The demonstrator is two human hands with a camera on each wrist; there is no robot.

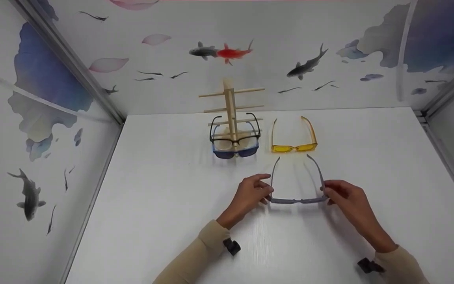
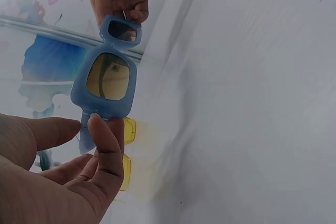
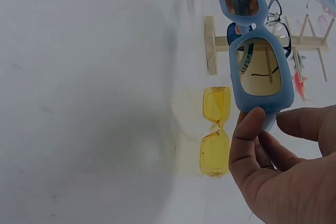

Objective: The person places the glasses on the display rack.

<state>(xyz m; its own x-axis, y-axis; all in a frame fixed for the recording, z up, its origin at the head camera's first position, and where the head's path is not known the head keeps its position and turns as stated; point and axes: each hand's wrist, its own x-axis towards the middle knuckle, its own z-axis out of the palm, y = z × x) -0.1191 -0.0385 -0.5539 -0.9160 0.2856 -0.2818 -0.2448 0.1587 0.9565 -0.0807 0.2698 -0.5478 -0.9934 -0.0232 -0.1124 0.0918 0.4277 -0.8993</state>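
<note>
On the white table (image 1: 152, 189) I've a wooden rack (image 1: 229, 96) with two pairs of glasses (image 1: 247, 152); left hand (image 1: 250, 191) pinching one temple (image 1: 275, 166) of the blue-framed glasses (image 1: 284, 201), in front of the yellow glasses (image 1: 306, 147); right hand (image 1: 349, 197) pinching the other. I'd move both evenly, lenses (image 2: 110, 77) untouched.

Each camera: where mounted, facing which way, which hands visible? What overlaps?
Head: worn on the head, looking forward and down at the held glasses; left hand, right hand and sleeves show.
Left wrist: on that wrist, facing the held glasses; left hand near, right beyond.
Right wrist: on that wrist, facing the same glasses; right hand near, left beyond.
Both wrist views share the yellow glasses.
</note>
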